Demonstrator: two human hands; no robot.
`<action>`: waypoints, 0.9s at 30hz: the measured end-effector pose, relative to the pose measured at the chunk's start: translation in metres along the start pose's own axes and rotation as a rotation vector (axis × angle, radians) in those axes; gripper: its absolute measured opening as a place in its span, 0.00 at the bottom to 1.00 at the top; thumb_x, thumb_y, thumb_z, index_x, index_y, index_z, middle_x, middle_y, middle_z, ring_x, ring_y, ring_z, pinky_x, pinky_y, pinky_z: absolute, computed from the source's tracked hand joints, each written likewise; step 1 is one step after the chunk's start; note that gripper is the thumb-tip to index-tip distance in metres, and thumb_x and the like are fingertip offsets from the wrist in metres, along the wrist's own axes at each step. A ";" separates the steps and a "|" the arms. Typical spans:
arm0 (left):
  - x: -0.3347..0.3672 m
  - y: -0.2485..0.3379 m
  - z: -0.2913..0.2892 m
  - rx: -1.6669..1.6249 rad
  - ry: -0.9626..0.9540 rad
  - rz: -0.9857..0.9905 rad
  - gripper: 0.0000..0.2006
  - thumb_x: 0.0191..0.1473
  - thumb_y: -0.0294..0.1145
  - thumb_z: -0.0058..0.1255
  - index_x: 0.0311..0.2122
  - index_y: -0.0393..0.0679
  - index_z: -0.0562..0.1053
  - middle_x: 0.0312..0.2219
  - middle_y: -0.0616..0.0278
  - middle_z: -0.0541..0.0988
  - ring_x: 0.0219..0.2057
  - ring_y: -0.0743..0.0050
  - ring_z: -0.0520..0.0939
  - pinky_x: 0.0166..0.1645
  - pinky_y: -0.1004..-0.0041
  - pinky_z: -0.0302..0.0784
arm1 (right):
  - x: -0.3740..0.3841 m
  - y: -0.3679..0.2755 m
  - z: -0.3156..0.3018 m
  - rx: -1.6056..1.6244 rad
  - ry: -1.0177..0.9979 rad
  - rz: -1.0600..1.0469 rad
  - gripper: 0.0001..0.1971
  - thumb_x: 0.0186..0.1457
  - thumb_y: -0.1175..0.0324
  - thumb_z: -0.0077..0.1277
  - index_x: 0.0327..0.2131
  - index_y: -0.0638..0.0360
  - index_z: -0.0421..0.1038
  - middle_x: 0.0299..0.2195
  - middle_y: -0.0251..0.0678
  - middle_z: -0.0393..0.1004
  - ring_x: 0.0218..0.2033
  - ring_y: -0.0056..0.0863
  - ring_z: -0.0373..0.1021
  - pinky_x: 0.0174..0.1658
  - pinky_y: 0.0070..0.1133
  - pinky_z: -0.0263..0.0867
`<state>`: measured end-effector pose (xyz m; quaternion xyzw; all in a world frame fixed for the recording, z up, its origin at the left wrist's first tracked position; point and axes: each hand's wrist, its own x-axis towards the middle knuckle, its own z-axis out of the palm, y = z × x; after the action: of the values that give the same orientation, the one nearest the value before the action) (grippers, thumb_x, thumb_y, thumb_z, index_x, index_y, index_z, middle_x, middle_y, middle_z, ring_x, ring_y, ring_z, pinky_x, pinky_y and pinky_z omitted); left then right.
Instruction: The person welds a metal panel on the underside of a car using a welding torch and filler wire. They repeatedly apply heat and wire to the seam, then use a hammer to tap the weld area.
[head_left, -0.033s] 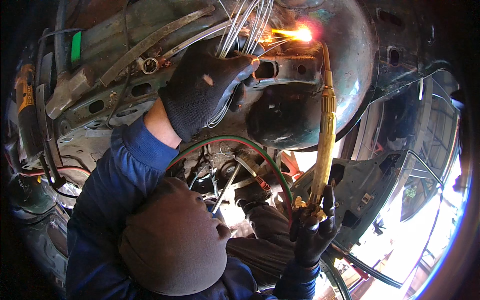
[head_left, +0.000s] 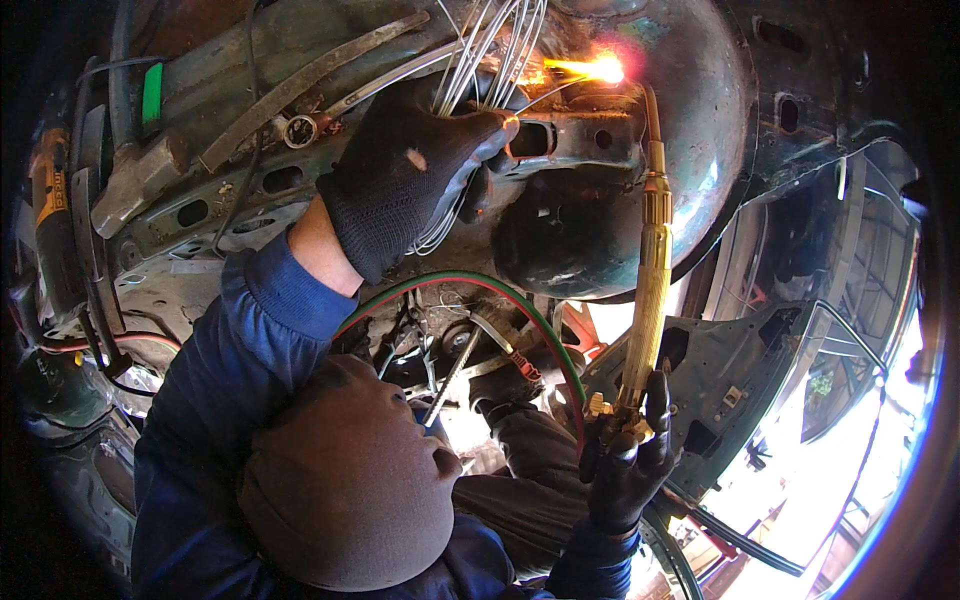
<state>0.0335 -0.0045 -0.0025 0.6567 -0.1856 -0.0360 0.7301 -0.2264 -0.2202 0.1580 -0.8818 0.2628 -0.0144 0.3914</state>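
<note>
In a dark work glove, my left hand (head_left: 410, 170) is closed around a bundle of thin filler wire (head_left: 490, 50), whose loops fan out above and hang below the fist. From it one strand points toward the bright flame (head_left: 603, 68). My right hand (head_left: 630, 470), also gloved, grips the valve end of a brass gas torch (head_left: 650, 290) at the lower right. The torch stands nearly upright, its bent tip by the flame. Sparks and an orange glow lie on the rusty edge of a dark rounded metal panel (head_left: 690, 130). Glare hides the exact contact point.
A hammer (head_left: 140, 185), a wrench (head_left: 300, 130) and an orange-black power tool (head_left: 52, 210) rest at left. A green-and-red hose (head_left: 530, 310) arches across the middle. A rounded brown cloth-covered shape (head_left: 350, 480) fills the lower middle. A loose metal panel (head_left: 720, 380) lies right.
Near the flame, the glowing streaks and lit wire look slightly different. Both hands and the torch hold almost the same place.
</note>
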 end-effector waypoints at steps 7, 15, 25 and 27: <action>0.002 -0.013 -0.003 0.149 -0.078 0.065 0.09 0.72 0.35 0.54 0.47 0.47 0.84 0.24 0.59 0.86 0.21 0.69 0.87 0.29 0.69 0.84 | -0.004 0.000 -0.008 0.023 -0.062 0.108 0.43 0.72 0.43 0.56 0.74 0.69 0.61 0.54 0.51 0.82 0.48 0.30 0.80 0.51 0.28 0.77; 0.003 -0.012 -0.005 0.095 -0.082 0.024 0.10 0.73 0.36 0.53 0.45 0.46 0.84 0.23 0.59 0.85 0.21 0.69 0.87 0.28 0.69 0.83 | -0.002 0.008 -0.005 -0.002 -0.048 0.040 0.42 0.72 0.43 0.55 0.74 0.68 0.61 0.56 0.54 0.81 0.52 0.35 0.80 0.55 0.32 0.77; 0.005 -0.005 -0.010 0.189 -0.156 0.011 0.16 0.76 0.39 0.47 0.59 0.49 0.82 0.28 0.58 0.85 0.27 0.69 0.86 0.37 0.68 0.81 | 0.000 -0.001 -0.003 -0.016 -0.042 0.032 0.42 0.71 0.43 0.58 0.73 0.68 0.63 0.52 0.48 0.83 0.47 0.29 0.80 0.49 0.28 0.77; 0.000 -0.013 -0.010 0.208 -0.123 0.065 0.16 0.75 0.39 0.47 0.59 0.48 0.82 0.28 0.57 0.85 0.26 0.69 0.86 0.36 0.68 0.80 | 0.002 -0.008 0.001 -0.001 -0.035 0.021 0.42 0.71 0.43 0.58 0.73 0.68 0.63 0.52 0.47 0.83 0.45 0.28 0.79 0.48 0.27 0.77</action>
<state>0.0396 0.0030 -0.0159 0.7190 -0.2538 -0.0331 0.6462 -0.2207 -0.2165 0.1626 -0.8793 0.2654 0.0051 0.3954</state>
